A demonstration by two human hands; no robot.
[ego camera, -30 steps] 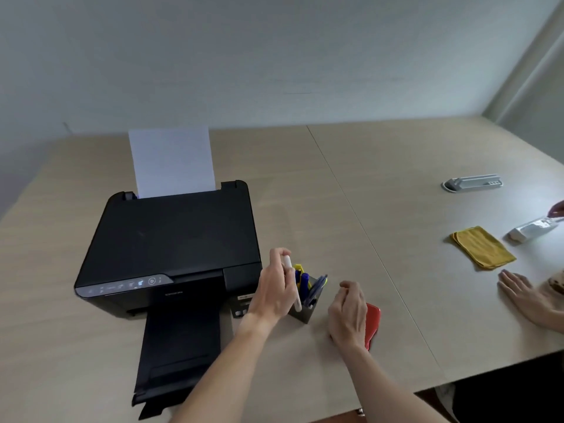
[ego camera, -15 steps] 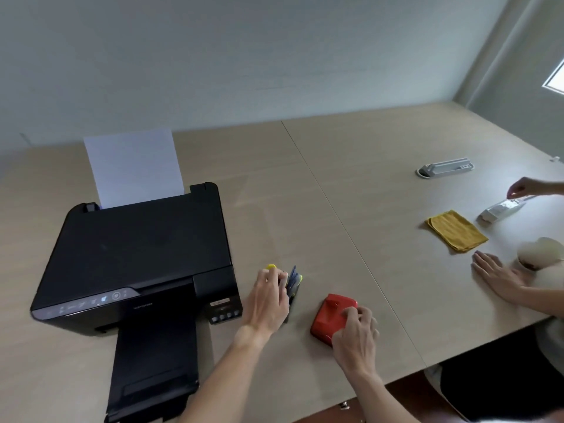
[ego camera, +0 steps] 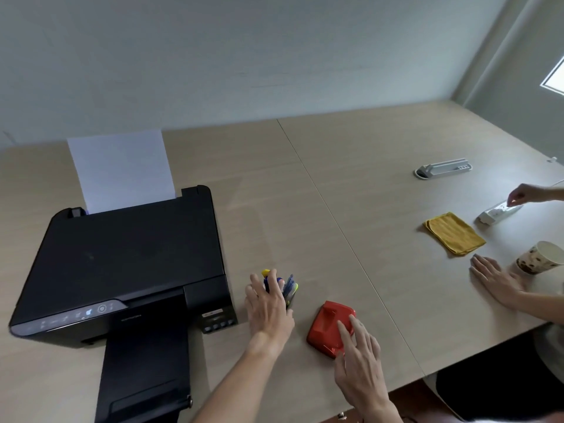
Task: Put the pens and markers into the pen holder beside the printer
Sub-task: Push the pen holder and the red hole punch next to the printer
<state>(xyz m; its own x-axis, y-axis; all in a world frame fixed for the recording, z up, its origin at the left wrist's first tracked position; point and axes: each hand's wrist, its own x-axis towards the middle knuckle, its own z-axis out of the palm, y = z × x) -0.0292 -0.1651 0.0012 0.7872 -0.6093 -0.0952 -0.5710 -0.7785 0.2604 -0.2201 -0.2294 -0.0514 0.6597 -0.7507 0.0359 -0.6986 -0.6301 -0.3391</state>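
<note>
A dark pen holder stands on the table just right of the black printer. Several pens and markers stick out of it, blue and yellow ones among them. My left hand lies against the holder's near side with fingers spread, hiding most of it; I see nothing held in it. My right hand rests with straight fingers on the near edge of a red desk tool, to the right of the holder.
White paper stands in the printer's rear feed, and its output tray juts toward me. Another person's hands lie at the right, near a yellow cloth, a paper cup and a white power strip.
The white pen that my left hand held over the holder is out of that hand. My right hand came onto the red tool, and the tool lies further from the holder. The view swung right.
</note>
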